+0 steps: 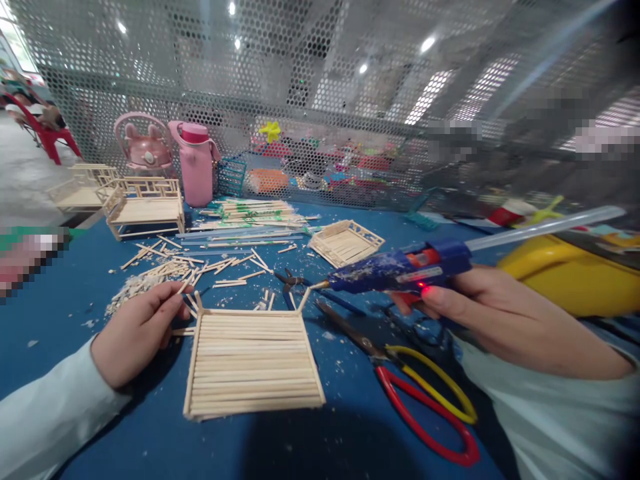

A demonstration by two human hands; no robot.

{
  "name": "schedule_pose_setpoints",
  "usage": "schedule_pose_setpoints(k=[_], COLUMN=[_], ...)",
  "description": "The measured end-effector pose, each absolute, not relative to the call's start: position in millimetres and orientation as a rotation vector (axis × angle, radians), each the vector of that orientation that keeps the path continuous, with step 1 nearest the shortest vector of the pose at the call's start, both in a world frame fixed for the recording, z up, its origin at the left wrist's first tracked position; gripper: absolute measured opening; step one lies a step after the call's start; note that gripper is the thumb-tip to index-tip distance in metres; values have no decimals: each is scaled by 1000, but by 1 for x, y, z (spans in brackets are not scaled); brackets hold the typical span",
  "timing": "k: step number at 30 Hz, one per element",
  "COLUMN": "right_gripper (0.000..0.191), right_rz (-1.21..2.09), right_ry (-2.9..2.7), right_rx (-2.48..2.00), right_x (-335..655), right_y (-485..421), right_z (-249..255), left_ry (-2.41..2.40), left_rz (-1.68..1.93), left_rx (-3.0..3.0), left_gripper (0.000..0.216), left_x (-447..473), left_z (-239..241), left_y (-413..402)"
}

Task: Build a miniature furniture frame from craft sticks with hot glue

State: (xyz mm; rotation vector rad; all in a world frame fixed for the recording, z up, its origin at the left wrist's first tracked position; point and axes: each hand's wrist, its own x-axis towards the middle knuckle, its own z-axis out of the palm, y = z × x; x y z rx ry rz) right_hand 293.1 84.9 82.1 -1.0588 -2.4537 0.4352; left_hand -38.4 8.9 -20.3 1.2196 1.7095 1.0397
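Observation:
A flat panel of glued wooden sticks (253,363) lies on the blue table (150,440) in front of me. My left hand (135,330) rests at its left corner, fingers pinched on a thin wooden stick (186,285). My right hand (500,320) grips a blue glue gun (400,270). The gun's nozzle points left at the panel's upper right corner post, and a clear glue stick (545,227) juts from its back.
Scissors with red and yellow handles (425,407) lie right of the panel, small pliers (295,283) behind it. Loose sticks (200,263), a small stick tray (345,241), stick benches (143,207) and a pink bottle (197,163) stand further back before a mesh wall. A yellow object (570,280) sits at right.

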Motion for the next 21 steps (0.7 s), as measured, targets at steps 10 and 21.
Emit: schedule_pose_setpoints(k=[10,21], right_gripper=[46,52], right_rz=[427,354], right_ry=[-2460,-2148], right_rx=[-1088,-1256], right_x=[295,282], right_y=[85,86], right_z=[82,78], left_ry=[1702,1771], left_rz=[995,1031], left_rx=[1252,1342], left_gripper=[41,48], left_x=[-39,-45], left_z=[-20,-25], left_y=[10,12])
